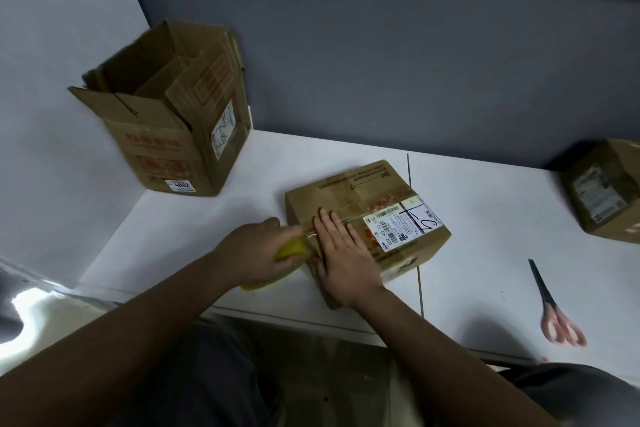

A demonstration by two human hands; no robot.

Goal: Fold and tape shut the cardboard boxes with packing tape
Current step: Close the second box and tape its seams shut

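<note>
A closed brown cardboard box [377,194] with a white shipping label lies on the white table [242,184] in front of me. My right hand [341,250] presses flat on the box's near left top, fingers straight, over a strip of clear tape. My left hand [252,253] grips a yellow tape roll [289,250] at the box's left edge, with the tape running from it onto the lid.
A tall open cardboard box [166,121] stands at the back left against the wall. Another small box [604,191] sits at the right edge. Pink-handled scissors [554,308] lie on the table to the right, near the front edge.
</note>
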